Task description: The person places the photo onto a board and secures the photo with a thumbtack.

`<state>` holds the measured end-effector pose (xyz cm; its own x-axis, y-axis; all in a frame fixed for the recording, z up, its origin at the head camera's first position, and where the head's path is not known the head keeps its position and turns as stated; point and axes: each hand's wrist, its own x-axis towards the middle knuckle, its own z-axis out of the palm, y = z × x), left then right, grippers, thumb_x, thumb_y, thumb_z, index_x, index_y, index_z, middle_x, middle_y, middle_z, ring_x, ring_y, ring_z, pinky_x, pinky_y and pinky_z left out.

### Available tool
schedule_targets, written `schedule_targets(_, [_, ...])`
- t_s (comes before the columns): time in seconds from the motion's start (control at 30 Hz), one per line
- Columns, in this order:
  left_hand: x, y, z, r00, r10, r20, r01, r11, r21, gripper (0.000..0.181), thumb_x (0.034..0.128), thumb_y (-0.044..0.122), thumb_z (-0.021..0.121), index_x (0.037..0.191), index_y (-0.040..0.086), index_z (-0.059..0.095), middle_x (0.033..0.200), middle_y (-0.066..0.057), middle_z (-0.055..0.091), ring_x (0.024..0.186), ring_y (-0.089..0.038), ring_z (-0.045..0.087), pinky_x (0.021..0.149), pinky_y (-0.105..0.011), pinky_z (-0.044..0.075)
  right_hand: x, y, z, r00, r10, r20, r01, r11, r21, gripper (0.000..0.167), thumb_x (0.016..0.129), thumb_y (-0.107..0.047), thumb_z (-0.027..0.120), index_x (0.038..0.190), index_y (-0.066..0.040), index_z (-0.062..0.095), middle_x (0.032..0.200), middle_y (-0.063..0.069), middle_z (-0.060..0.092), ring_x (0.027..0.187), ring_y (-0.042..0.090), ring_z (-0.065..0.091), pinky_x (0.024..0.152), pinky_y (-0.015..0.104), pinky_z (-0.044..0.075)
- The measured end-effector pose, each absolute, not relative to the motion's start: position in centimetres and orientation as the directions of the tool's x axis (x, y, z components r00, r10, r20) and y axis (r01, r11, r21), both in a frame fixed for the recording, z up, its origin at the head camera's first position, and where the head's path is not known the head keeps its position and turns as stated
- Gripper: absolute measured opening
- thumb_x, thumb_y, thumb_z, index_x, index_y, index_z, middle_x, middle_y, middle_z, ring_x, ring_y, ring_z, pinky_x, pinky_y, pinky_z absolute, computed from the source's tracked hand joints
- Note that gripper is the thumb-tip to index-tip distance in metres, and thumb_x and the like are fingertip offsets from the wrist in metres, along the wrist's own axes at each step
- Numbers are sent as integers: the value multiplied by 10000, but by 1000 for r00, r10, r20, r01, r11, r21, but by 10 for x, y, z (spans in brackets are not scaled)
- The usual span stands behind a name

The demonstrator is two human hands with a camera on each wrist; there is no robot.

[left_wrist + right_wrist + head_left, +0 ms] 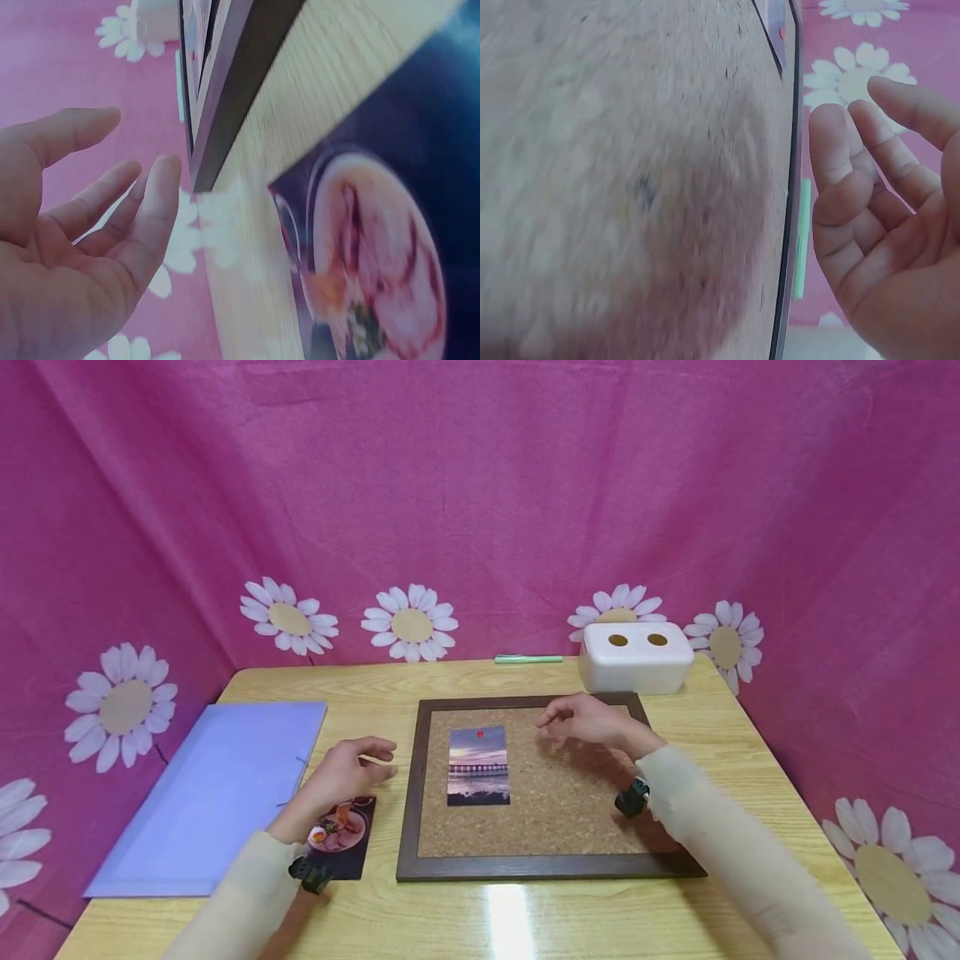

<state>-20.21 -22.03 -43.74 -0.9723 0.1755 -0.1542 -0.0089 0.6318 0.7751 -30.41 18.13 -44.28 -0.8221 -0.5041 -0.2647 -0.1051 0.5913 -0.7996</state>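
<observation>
Here, a pink curtain (480, 510) printed with white daisies walls in the far side and both flanks of a pale wooden desk (427, 922). On the desk lies a corkboard (570, 827) with a dark brown frame, flat and right of the middle. To the left is a lilac folder (217, 793), well apart from the board, with two thin dark ties at its right edge. A white box (637, 664) with two round holes in its top stands at the far right, just beyond the board.

The right hand (592, 722) hovers over the upper right part of the cork, its shadow falling beneath; its fingers are loosely bent, with the thumb apart from them. The left hand (341, 772) hangs above the desk between folder and board, its fingers also loosely bent and parted from the thumb.

Below the left hand and wrist, a food photo (341, 833) of a bowl lies face up on the desk; the arm hides whether it touches the folder. A beach photo (478, 777) lies upright on the cork's left half. A pale green pen (528, 659) lies along the desk's far edge, left of the box. Last, a red pin (481, 735) sits at the beach photo's top edge.
</observation>
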Motion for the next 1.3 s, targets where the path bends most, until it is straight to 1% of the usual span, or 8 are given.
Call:
schedule_targets(0.03, [-201, -224, -437, -972, 176, -153, -9, 630, 777, 442, 959, 174, 660, 1370, 32, 577, 1277, -211, 633, 1052, -305, 670, 753, -372, 595, -303, 185, -442, -824, -498, -270, -98, 595, -798, 276, 965, -265, 650, 1175, -89, 683, 1075, 157, 725, 921, 280, 702, 672, 321, 484])
schedule_targets(0.2, [-199, -248, -436, -977, 168, -132, 8, 645, 764, 439, 964, 175, 655, 1365, 14, 574, 1294, -235, 623, 1085, -352, 662, 783, -366, 592, -300, 205, -441, -838, -472, -275, -67, 588, -806, 290, 971, -235, 635, 1204, -65, 671, 1094, 164, 723, 938, 290, 700, 739, 361, 530])
schedule_targets(0.37, [-196, -267, -439, -978, 159, -136, 2, 657, 754, 438, 948, 148, 669, 1336, -35, 581, 1282, -279, 619, 1079, -381, 662, 802, -377, 594, -299, 222, -443, -849, -454, -270, -31, 553, -833, 293, 970, -202, 639, 1205, -29, 662, 1091, 205, 720, 907, 303, 709, 702, 382, 555])
schedule_targets(0.6, [-193, -280, -446, -978, 146, -147, -5, 692, 722, 432, 923, 151, 702, 1284, -66, 606, 1220, -281, 657, 1079, -406, 664, 834, -398, 583, -299, 245, -447, -854, -460, -245, -19, 497, -867, 346, 979, -183, 628, 1244, 40, 616, 1138, 238, 696, 937, 341, 715, 740, 457, 597])
schedule_targets(0.8, [-189, -286, -447, -980, 120, -160, -29, 704, 709, 444, 918, 164, 711, 1288, -59, 608, 1228, -273, 659, 1108, -408, 651, 814, -372, 578, -296, 264, -448, -873, -415, -255, -13, 542, -840, 367, 979, -269, 637, 1246, -17, 622, 1129, 175, 718, 931, 261, 718, 708, 380, 555])
schedule_targets(1.0, [-185, -291, -446, -982, 68, -176, -72, 730, 680, 417, 882, 125, 735, 1235, -72, 633, 1165, -275, 670, 1028, -359, 661, 739, -303, 549, -294, 284, -447, -891, -373, -260, 17, 544, -839, 365, 986, -263, 627, 1245, -6, 614, 1042, 149, 697, 855, 209, 644, 646, 309, 494])
schedule_targets(1.17, [-184, -293, -449, -976, 40, -216, -116, 742, 661, 398, 861, 97, 743, 1215, -56, 646, 1140, -245, 672, 992, -310, 646, 724, -298, 533, -292, 302, -452, -891, -362, -274, 42, 534, -844, 393, 984, -285, 634, 1240, 12, 606, 1003, 81, 710, 866, 166, 654, 693, 314, 504])
schedule_targets(1.3, [-184, -292, -451, -975, 48, -216, -112, 734, 670, 400, 844, 76, 755, 1206, -60, 651, 1115, -230, 683, 981, -301, 646, 725, -293, 530, -291, 318, -458, -889, -365, -276, 50, 523, -851, 392, 1002, -259, 605, 1257, 39, 589, 1056, 82, 709, 885, 150, 660, 758, 335, 542])
